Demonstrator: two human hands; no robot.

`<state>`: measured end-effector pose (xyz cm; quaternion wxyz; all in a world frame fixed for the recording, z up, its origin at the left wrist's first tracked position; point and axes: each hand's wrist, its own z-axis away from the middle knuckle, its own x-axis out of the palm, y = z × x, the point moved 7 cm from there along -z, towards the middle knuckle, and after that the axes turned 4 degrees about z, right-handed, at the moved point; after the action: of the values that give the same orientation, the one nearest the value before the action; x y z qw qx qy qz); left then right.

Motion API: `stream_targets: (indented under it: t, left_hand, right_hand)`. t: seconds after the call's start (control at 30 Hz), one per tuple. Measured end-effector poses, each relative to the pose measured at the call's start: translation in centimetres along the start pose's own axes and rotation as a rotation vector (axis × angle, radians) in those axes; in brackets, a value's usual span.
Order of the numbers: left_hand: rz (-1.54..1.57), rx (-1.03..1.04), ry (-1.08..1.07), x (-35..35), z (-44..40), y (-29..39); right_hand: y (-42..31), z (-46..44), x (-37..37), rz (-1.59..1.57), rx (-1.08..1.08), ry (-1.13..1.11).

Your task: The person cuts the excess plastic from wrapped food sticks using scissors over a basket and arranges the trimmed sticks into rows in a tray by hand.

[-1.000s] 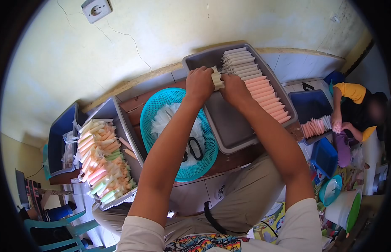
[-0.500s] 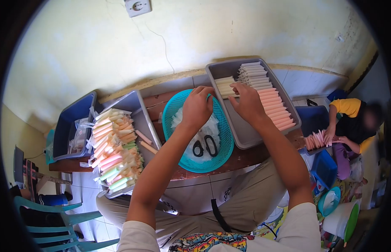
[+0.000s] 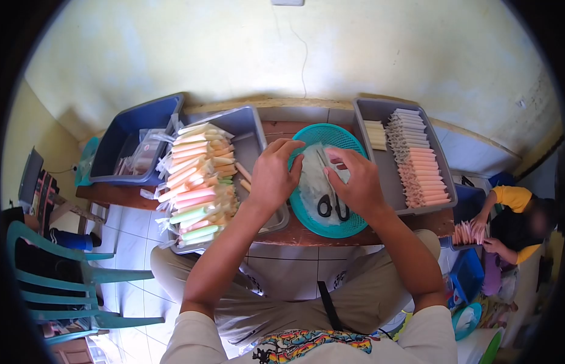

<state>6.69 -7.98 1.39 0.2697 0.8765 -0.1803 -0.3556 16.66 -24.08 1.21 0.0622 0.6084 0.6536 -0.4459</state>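
Observation:
My left hand hovers at the left rim of a turquoise mesh basket. Its fingers are bent, the thumb stands apart, and nothing shows in its grip. Over the basket's right side is my right hand, thumb and forefinger apart with no object visible between them. Inside the basket lie clear plastic bags and scissors with black handles. The scissor blades lie between my hands. Whether either hand touches the bags I cannot tell.
To the left, a grey tray bears a heap of colourful ice pops; beyond it is a dark blue bin. At right, another grey tray holds neat rows of pops. A co-worker handles pink pops farther right.
My right hand has gone from above the right tray to over the basket. The left hand remains by the basket. The view has turned left, so the scene sits farther right.

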Motion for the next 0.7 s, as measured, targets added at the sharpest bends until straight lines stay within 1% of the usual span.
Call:
stream_targets:
  t: [0.1,0.23,0.3,0.5,0.53,0.57,0.7]
  left_hand:
    - [-0.034,0.033,0.014,-2.6,1.2,-0.9]
    - [-0.124,0.026,0.063,-6.2,2.1,-2.1]
    - [-0.156,-0.058,0.064,-7.8,2.3,-3.3]
    - [-0.229,-0.063,0.160,-13.4,1.3,-8.1]
    - [-0.283,-0.108,0.158,-14.3,0.9,-9.0]
    - [-0.292,-0.107,0.164,-15.2,0.5,-10.1]
    - [-0.356,-0.164,0.172,-18.4,-0.7,-14.8]
  right_hand:
    - [-1.8,-0.2,1.7,-0.039,-0.029,-0.047]
    - [-3.8,-1.0,4.7,-0.107,-0.075,-0.083]
    - [-4.7,-1.7,6.1,-0.139,-0.094,-0.093]
    - [-8.4,-6.4,12.4,-0.278,-0.144,-0.078]
    - [-8.8,-7.1,13.6,-0.298,-0.154,-0.057]
    - [-9.1,-8.1,14.8,-0.316,-0.166,-0.035]
    - [-9.9,-12.2,19.7,-0.328,-0.180,-0.041]
